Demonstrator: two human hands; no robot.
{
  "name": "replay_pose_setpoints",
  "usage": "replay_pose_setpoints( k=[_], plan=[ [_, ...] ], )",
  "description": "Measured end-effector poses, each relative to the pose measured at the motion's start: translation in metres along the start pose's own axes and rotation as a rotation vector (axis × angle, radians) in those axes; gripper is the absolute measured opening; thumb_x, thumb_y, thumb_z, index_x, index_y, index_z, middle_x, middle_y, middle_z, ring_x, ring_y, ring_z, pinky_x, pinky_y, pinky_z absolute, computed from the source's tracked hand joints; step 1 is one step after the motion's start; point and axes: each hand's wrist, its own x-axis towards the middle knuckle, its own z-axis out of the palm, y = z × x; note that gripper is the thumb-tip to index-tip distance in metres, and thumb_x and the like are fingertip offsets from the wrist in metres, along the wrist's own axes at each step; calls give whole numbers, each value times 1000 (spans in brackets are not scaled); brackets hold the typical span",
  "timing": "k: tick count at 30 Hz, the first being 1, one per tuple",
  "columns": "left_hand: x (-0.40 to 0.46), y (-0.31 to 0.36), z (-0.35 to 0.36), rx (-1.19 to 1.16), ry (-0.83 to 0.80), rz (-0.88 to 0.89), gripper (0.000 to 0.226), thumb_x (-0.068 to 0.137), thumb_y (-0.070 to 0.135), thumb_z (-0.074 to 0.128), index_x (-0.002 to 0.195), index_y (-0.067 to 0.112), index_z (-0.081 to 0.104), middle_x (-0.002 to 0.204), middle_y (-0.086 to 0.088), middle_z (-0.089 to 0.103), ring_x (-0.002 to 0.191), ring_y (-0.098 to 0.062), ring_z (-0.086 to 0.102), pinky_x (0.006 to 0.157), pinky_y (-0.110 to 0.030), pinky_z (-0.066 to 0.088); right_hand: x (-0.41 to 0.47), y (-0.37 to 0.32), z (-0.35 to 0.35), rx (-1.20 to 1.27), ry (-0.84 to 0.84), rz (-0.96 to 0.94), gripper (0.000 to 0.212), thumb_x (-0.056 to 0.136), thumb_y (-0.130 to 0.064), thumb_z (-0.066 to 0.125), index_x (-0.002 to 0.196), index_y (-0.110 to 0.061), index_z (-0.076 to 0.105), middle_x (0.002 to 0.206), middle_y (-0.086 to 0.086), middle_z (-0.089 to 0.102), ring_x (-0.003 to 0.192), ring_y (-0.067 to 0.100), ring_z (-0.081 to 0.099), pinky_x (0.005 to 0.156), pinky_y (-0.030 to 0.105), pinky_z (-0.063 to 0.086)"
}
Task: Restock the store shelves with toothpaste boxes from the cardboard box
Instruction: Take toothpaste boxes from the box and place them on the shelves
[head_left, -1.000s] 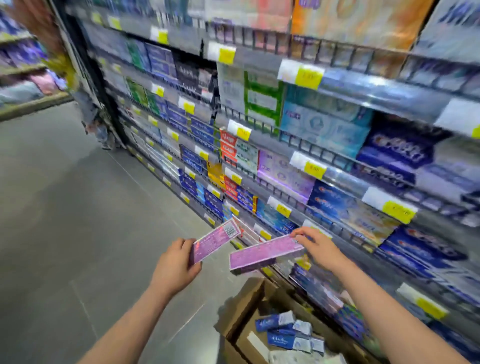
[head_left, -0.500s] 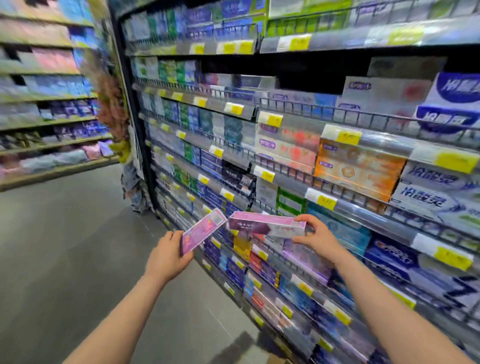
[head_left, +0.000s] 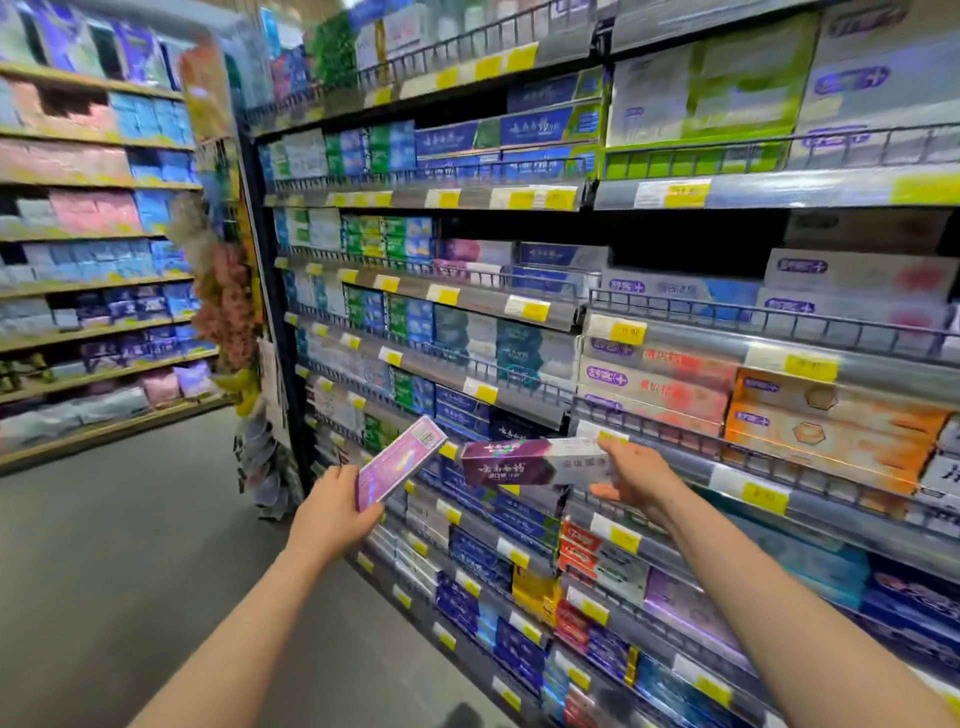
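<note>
Two toothpaste boxes are held up in front of the shelves (head_left: 582, 332). The left box (head_left: 397, 464), pink-purple with a barcode near its upper end, is gripped at its lower end by the left hand (head_left: 332, 512), fingers wrapped round it, and is tilted with the barcode end up and to the right. The right box (head_left: 530, 462), dark purple at one end and pale at the other, is held roughly level by the right hand (head_left: 631, 480), pinched at its pale end between thumb above and fingers below. The two boxes are close but apart, and neither rests on a shelf; the right box hangs just before the shelf front at mid height.

The shelves are tiered, each with a wire rail and a strip of yellow price tags (head_left: 535, 310). They are filled with rows of toothpaste boxes laid lengthwise: blue and green ones on the left tiers, white and orange ones (head_left: 826, 426) on the right, red and yellow ones lower down. A dark gap (head_left: 675, 236) is seen on one upper tier. A second run of shelves (head_left: 93, 280) with pink and blue packs stands across the grey floor (head_left: 104, 571).
</note>
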Motion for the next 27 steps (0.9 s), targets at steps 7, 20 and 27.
replay_pose_setpoints(
  k=[7, 20, 27],
  plan=[
    [96, -8, 15, -13, -41, 68, 40, 78, 37, 61, 109, 15, 49, 96, -3, 49, 89, -22, 53, 72, -34, 46, 51, -31, 41, -74, 13, -205, 18, 93, -29, 47, 105, -17, 54, 113, 12, 52, 80, 25, 55, 43, 24, 50],
    [277, -36, -10, -151, 61, 201, 40, 79, 35, 62, 112, 17, 50, 101, -6, 52, 93, -23, 54, 74, -37, 48, 125, -136, 121, -59, 105, -485, 27, 96, -32, 40, 109, -11, 51, 93, 2, 53, 61, 18, 54, 49, 25, 49],
    [393, -77, -26, -140, 73, 340, 45, 79, 33, 63, 116, 12, 49, 105, -10, 52, 99, -27, 53, 81, -40, 46, 184, -192, 189, 38, 364, -613, 26, 96, -38, 38, 104, -17, 50, 78, -6, 52, 62, 14, 54, 44, 25, 50]
  ],
)
